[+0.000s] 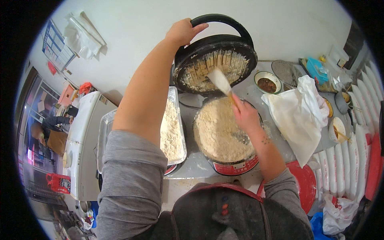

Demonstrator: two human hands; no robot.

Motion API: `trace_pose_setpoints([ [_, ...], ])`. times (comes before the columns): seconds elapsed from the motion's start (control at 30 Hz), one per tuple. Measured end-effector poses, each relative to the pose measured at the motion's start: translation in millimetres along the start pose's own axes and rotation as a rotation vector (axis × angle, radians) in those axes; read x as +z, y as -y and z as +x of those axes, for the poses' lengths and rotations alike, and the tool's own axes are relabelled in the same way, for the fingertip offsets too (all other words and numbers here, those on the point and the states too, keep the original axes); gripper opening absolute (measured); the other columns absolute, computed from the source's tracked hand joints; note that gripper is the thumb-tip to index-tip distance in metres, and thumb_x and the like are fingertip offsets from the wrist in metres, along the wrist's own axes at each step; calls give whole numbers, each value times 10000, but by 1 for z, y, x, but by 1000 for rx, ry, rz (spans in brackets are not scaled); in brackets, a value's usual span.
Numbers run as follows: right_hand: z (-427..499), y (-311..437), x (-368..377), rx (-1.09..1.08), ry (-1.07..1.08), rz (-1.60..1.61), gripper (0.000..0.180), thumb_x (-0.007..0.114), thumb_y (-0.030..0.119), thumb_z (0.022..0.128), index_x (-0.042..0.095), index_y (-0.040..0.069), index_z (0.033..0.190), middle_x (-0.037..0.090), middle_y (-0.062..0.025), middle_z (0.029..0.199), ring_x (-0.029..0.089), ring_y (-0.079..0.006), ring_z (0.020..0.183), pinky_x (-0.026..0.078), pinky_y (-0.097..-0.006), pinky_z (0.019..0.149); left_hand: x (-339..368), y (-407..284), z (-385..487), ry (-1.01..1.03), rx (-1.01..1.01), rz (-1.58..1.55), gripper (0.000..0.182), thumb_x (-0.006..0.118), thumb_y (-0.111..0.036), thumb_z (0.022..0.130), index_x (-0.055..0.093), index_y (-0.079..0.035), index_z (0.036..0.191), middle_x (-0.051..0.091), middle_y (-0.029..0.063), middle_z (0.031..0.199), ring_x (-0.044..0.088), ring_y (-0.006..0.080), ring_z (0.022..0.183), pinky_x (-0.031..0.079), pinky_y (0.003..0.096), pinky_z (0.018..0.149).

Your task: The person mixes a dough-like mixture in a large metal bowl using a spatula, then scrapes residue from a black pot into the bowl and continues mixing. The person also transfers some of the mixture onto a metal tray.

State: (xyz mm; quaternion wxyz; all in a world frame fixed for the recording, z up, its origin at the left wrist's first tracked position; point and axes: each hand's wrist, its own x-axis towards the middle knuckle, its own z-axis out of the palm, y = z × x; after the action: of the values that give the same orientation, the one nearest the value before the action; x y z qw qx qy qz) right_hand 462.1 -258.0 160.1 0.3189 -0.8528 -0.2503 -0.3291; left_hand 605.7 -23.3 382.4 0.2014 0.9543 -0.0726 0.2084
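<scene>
My left hand [183, 30] grips the black curved handle [223, 18] of a round electric griddle's raised lid [216, 67]. Pale flour-like crumbs coat the lid's ribbed inner face. In my right hand [247, 115] is a flat brush [220, 81] with pale bristles and a wooden handle, its bristle end at that coated face. Below lies the griddle's round pan [223, 132], filled with a pale, crumbly flour-like mass. A red control panel [237, 166] fronts it. A metal tray [174, 129] of similar crumbs sits to the left, partly hidden by my left arm.
White plastic sheeting [295, 117] lies on the table right of the pan. Behind it are an enamel bowl [266, 82] of dark reddish contents and a round mesh screen [286, 72]. Stacked white sacks [339, 168] line the right. A white freezer-like cabinet [87, 144] and another person [51, 135] are left.
</scene>
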Motion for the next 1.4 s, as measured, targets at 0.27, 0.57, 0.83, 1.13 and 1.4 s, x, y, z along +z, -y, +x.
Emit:
trace_pose_setpoints([
  [0.27,1,-11,1,61,-75,78,415,591,154,851,551,128,1262,579,-142,722,582,-314,612,487,-399,558,0,-1,0,24,-16,-11,643,575,-643,798,627,-8,885,631,132,634,643,236,564,515,353,583],
  [0.57,-2,-20,1,68,-55,115,396,588,171,855,561,125,1247,595,-155,739,599,-329,640,498,-412,583,0,-1,0,29,-1,-7,649,578,-639,799,630,-2,913,632,133,638,647,249,594,518,368,625],
  [0.83,-9,-32,-6,74,-117,188,396,578,169,867,547,127,1259,621,-177,791,610,-352,679,493,-426,602,-2,-5,-3,16,-12,2,637,581,-631,803,624,-5,913,631,127,642,642,243,583,517,365,610],
  [1.13,-9,-41,-2,64,-66,193,393,578,149,867,543,115,1256,618,-183,802,599,-363,680,483,-434,608,-6,-9,-4,22,-30,4,636,585,-628,803,623,-3,917,633,133,660,644,251,594,514,374,613],
  [1.4,-7,-40,-12,-12,-35,123,386,589,142,853,564,118,1237,617,-159,794,600,-348,677,492,-408,587,-3,-6,-4,39,-24,-9,641,617,-581,809,602,42,962,601,113,656,594,198,500,499,332,510],
])
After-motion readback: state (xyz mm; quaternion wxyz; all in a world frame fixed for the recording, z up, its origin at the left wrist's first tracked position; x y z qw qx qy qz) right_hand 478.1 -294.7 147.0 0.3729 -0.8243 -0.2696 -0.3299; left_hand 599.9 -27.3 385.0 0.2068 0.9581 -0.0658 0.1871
